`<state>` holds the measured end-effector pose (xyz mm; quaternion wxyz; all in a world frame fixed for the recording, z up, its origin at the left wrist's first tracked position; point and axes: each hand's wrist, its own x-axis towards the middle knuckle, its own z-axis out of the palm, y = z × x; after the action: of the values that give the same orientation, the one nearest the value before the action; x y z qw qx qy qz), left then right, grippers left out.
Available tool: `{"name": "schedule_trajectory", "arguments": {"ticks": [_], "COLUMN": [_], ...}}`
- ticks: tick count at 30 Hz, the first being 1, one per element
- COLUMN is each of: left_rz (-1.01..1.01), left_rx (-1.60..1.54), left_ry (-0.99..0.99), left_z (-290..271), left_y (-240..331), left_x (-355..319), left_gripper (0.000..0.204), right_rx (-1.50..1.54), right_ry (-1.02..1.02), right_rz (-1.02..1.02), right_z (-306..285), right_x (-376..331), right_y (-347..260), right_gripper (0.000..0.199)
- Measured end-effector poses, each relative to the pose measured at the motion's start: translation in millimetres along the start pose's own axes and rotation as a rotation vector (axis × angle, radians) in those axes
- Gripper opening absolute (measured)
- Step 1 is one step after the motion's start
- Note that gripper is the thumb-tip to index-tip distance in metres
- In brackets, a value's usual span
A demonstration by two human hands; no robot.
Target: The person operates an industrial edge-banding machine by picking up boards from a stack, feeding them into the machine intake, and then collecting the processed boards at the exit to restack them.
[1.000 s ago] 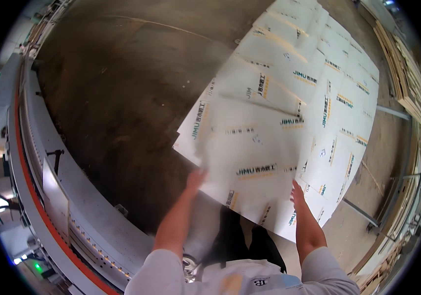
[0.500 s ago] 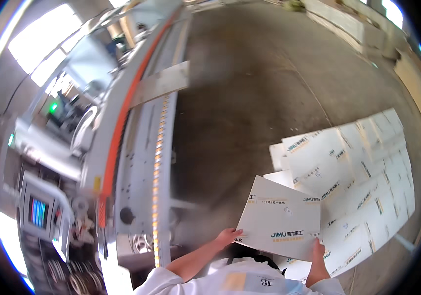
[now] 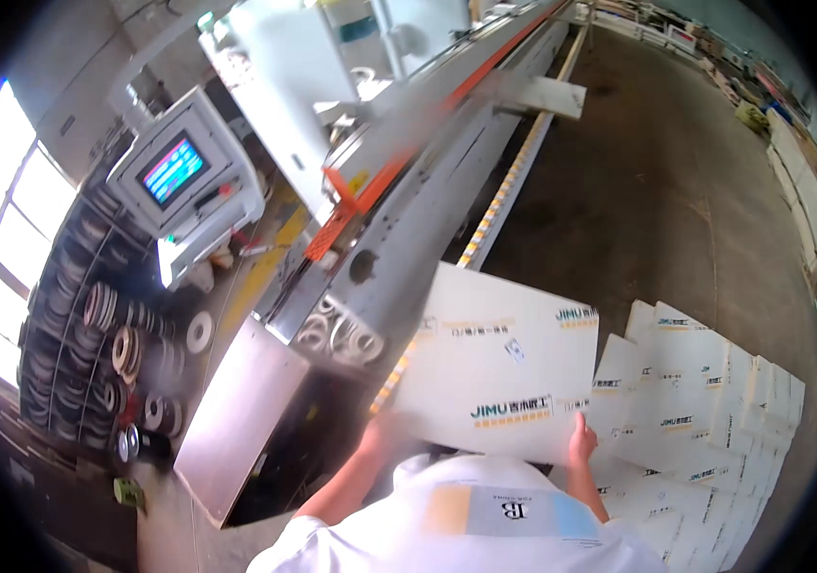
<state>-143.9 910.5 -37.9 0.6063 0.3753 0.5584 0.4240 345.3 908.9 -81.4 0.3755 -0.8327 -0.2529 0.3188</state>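
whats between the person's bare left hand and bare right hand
In the head view, a flat white four-sided printed board lies between the blurred left hand and the right hand.

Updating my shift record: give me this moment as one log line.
white panel: held up | right hand: gripping its lower right side | left hand: at lower left, blurred, grip unclear | panel stack: to the right
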Motion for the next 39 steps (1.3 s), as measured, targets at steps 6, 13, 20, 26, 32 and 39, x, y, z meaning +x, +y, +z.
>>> {"name": "schedule_trajectory", "arguments": {"ticks": [6, 13, 20, 26, 32, 39], "left_rz": [-0.147, -0.266, -0.26, 0.288, 0.249, 0.739], "left_rx": [-0.852, -0.938, 0.005, 0.069, 0.328, 0.249], "left_ry": [0.293, 0.472, 0.153, 0.661, 0.896, 0.818], "left_z": [-96.5, -228.3, -344.3, -436.0, -566.5, -489.9], "left_y": [3.7, 41.6, 115.2, 186.9, 214.9, 260.4], "left_x": [-10.7, 12.4, 55.5, 269.4, 403.2, 327.3], "left_gripper": [0.031, 0.013, 0.027, 0.035, 0.065, 0.017], "right_rx": [0.031, 0.278, 0.123, 0.017, -0.082, -0.047], "right_ry": [-0.102, -0.164, -0.368, -0.456, -0.542, -0.48], "right_rz": [-0.051, -0.007, -0.031, 0.019, -0.005, 0.043], "right_z": [129.8, 260.2, 312.7, 304.7, 317.1, 301.8], "right_x": [-42.2, -147.0, -225.6, -223.2, -225.0, -232.0], "right_y": [-45.1, -80.4, -121.6, -119.9, -144.6, -139.9], "right_gripper": [0.067, 0.07, 0.068, 0.06, 0.058, 0.058]}}
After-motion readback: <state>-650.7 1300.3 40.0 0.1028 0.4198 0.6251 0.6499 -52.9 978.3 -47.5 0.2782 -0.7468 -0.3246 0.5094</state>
